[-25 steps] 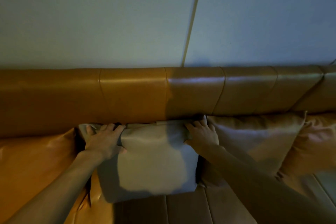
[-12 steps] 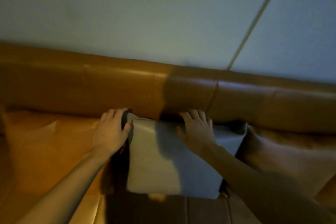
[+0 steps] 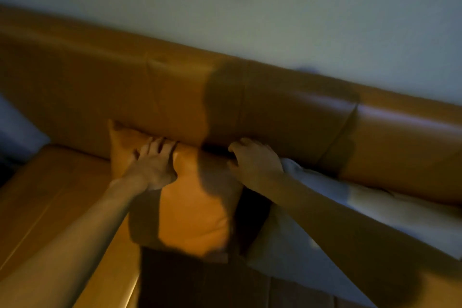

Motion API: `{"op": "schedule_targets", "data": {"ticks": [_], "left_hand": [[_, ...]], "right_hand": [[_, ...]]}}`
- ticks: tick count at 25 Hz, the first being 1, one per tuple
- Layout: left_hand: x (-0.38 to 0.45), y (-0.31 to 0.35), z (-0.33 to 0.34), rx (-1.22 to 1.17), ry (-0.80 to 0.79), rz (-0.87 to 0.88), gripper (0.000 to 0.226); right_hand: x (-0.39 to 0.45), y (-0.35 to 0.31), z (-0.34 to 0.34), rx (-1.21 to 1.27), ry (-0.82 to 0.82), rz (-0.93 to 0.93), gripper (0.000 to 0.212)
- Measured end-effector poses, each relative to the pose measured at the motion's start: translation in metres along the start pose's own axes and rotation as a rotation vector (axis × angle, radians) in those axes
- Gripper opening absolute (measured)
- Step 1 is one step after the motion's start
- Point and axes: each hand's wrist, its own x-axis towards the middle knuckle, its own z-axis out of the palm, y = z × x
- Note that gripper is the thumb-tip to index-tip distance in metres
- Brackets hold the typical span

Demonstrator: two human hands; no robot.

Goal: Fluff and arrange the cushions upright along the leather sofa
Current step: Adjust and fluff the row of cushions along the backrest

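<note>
Both hands on the top edge of the orange cushion (image 3: pixel 197 210), close to the sofa back (image 3: pixel 262 107). Left hand (image 3: pixel 152 165) laid over the top left part, fingers bent down behind the edge, thumb in front, pinching the cushion top. Right hand (image 3: pixel 255 162) curled over the top right corner, deep in shadow, fingers hooked; hard to tell if really squeezing or only resting there. Orange cushion leaning on the sofa back, bottom edge down on the seat (image 3: pixel 50 207), a little crooked, left top corner poking up higher than the rest. Pale grey cushion (image 3: pixel 312 207) just beside on the right, partly hidden under the right arm, lying more slanted. Picture a bit blurry.

Probably the step now: fluffing and standing up the orange one.

To do it well:
- Hold both top corners evenly, not just one side.
- Lift a little and shake, so the filling drops and spreads out.
- Pat the sides in toward the middle to make it puffy.
- Set the bottom edge flat on the seat, then tip the top back to touch the sofa back.
- Pull the left corner level with the right.
- Keep it close to the pale grey cushion, not squashing it.
- Let go slowly; slippery leather could make it slide down.
</note>
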Motion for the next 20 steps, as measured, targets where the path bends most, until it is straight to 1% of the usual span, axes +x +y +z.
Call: {"op": "schedule_targets", "data": {"ticks": [3,4,6,7,9,11,13,16,18,20], "left_hand": [[0.023,-0.038,-0.014,0.188,-0.114,-0.067,0.116],[0.03,-0.048,-0.019,0.209,-0.16,-0.078,0.122],[0.04,-0.061,-0.02,0.207,-0.237,-0.067,0.126],[0.043,-0.064,-0.018,0.2,-0.235,-0.055,0.126],[0.045,-0.066,-0.01,0.167,-0.183,-0.037,0.125],[0.045,-0.064,-0.005,0.1,-0.137,-0.027,0.121],[0.041,-0.061,-0.006,0.057,-0.106,-0.019,0.114],[0.03,-0.057,-0.012,0.05,-0.057,0.004,0.096],[0.023,-0.053,-0.017,0.037,-0.025,0.033,0.092],[0.015,-0.043,-0.018,0.02,-0.001,0.053,0.095]], "right_hand": [[0.024,-0.008,0.014,-0.066,-0.185,0.027,0.035],[0.028,-0.008,0.016,-0.055,-0.226,0.045,0.039],[0.032,-0.005,0.019,-0.024,-0.284,0.065,0.048],[0.033,-0.003,0.019,-0.022,-0.302,0.066,0.053],[0.033,-0.002,0.021,-0.044,-0.334,0.059,0.063],[0.035,-0.005,0.025,-0.102,-0.355,0.062,0.065],[0.034,-0.012,0.027,-0.128,-0.341,0.095,0.061],[0.03,-0.018,0.024,-0.121,-0.3,0.121,0.049],[0.024,-0.014,0.013,-0.118,-0.264,0.114,0.044],[0.015,-0.004,0.0,-0.124,-0.24,0.096,0.042]]}}
